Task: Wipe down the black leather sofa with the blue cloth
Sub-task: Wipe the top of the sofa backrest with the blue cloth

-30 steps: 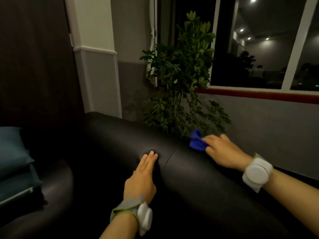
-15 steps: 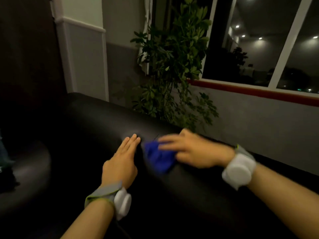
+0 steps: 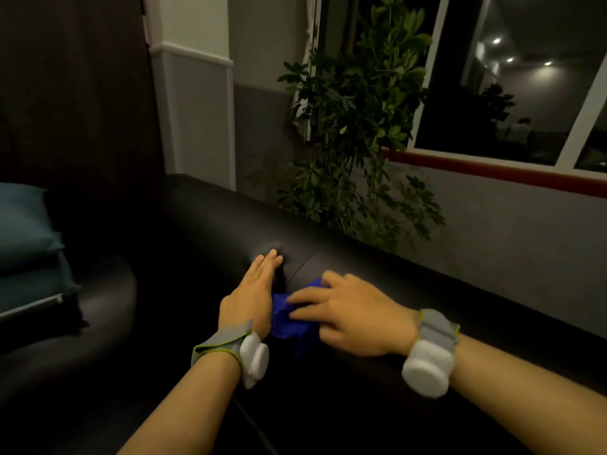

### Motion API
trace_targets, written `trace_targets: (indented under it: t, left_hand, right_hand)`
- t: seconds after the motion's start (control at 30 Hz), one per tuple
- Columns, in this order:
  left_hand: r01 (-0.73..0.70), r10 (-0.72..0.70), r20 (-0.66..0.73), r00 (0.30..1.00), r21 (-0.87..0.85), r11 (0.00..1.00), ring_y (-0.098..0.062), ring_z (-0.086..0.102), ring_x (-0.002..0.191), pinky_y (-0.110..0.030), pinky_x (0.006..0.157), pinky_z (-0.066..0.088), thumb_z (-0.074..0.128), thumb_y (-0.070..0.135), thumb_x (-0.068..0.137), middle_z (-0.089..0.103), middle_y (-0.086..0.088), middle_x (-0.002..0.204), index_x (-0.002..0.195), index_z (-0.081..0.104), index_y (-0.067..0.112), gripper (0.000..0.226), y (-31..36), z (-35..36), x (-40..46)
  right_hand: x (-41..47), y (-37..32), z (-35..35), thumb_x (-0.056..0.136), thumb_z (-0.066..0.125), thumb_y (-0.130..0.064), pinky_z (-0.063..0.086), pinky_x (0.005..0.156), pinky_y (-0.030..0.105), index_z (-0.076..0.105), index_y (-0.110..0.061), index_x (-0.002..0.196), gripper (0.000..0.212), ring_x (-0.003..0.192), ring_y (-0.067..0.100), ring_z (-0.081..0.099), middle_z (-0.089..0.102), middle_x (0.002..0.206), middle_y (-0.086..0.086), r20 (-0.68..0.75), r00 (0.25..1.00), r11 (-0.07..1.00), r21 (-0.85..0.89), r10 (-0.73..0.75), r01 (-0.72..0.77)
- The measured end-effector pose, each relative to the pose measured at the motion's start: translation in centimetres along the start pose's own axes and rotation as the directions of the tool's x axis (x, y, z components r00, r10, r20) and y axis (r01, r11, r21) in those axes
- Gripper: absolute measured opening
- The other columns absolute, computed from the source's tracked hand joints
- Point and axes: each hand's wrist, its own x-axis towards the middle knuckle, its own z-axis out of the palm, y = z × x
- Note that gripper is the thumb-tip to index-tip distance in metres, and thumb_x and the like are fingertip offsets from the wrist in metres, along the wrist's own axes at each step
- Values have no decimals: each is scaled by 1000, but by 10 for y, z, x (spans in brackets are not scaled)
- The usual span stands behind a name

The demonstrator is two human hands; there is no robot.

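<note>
Cloth, crumpled blue fabric [image 3: 289, 318], now nearer, touching flat open left hand [image 3: 253, 297]; right hand [image 3: 351, 315] presses it with spread fingers onto smooth black leather sofa [image 3: 410, 290].

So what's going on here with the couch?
A person is wiping the black leather sofa. The right hand presses the blue cloth onto the top of the backrest, fingers spread over it. The left hand rests flat on the leather beside it. A leafy plant stands behind the sofa.

Dim room, motion-blurred hands, wide-angle distortion.
</note>
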Motion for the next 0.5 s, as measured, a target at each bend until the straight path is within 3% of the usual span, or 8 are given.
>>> trace_targets:
  t: [0.1,0.2,0.23,0.3,0.33,0.4,0.5]
  left_hand:
    - [-14,14,-2,1000,-8,1000,3,4,148,-33,105,41,44,1,87,1,26,161,154,14,42,83,2,0,0]
    - [17,-17,5,1000,-6,1000,4,4,148,-35,94,45,42,-3,83,0,30,160,152,15,45,88,3,0,0]
    - [24,-24,2,1000,-10,1000,4,4,148,-34,92,44,41,-3,83,0,30,160,152,15,45,88,4,1,0]
    - [14,-14,11,1000,-14,1000,4,3,148,-34,90,45,41,-3,83,-1,30,160,152,15,45,88,4,1,0]
    - [5,-5,22,1000,-10,1000,4,1,148,-34,90,46,41,-3,83,-1,31,159,152,15,44,88,3,1,0]
    - [-5,5,47,999,-4,1000,5,-1,148,-36,90,47,41,-3,82,-2,32,159,153,14,44,89,-1,-2,2]
    - [-16,17,55,998,-23,1000,6,-2,147,-42,103,45,40,0,84,0,30,160,153,14,42,85,-3,-1,4]
  right_hand:
    - [-2,45,-6,92,40,-34,44,88,37,42,-40,142,50,111,23,41,32,154,-17,-57,948,949,32,314,-312]
    - [-21,91,-10,97,38,-32,41,100,45,49,-26,134,39,121,31,38,40,149,1,97,704,694,120,703,-710]
    - [-25,96,-9,98,36,-33,40,99,46,52,-21,123,32,121,34,39,45,142,7,131,629,612,146,766,-777]
    - [-24,88,-9,98,35,-35,41,96,46,50,-16,113,28,120,36,39,47,135,11,125,568,563,75,814,-823]
    - [-21,78,-10,97,36,-36,42,94,45,49,-16,116,31,120,35,39,47,135,10,87,582,583,14,809,-812]
    - [-12,49,-11,92,37,-37,45,87,43,47,-17,120,36,115,33,40,46,132,7,-33,708,705,-76,705,-706]
    - [-7,1,-7,84,29,-41,48,79,40,45,-23,127,50,108,30,43,40,142,0,-81,934,928,-114,347,-355]
